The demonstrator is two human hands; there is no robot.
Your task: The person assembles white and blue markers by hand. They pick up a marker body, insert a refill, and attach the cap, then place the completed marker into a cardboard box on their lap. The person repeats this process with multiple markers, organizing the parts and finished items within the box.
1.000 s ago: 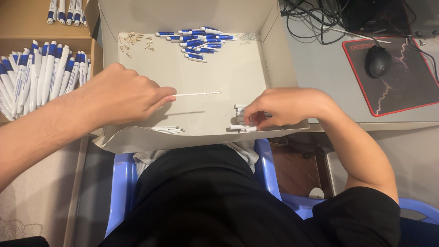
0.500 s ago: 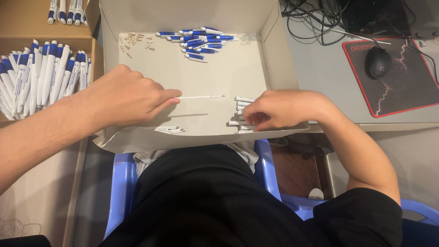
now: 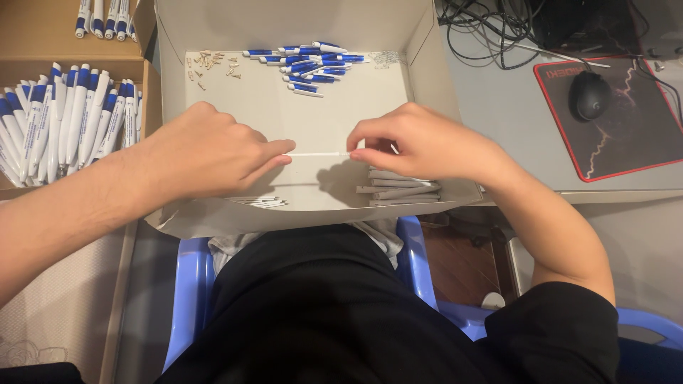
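Thin white plastic rod [image 3: 318, 153], probably pen refill, held level above floor of shallow grey cardboard box [image 3: 299, 114]. Left hand [image 3: 206, 153] pinching one end, right hand [image 3: 420, 142] pinching other. Pale tube pile [image 3: 398, 188] below right hand. Glossy blue-and-white pens [image 3: 309, 60] heaped at far wall.

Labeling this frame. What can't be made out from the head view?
- Left hand fingertips: curled under, grip on thin white rod hidden.
- Right hand covers rod's other end.
- Small tan bits: too small.
- Pens at left: cut by edge.
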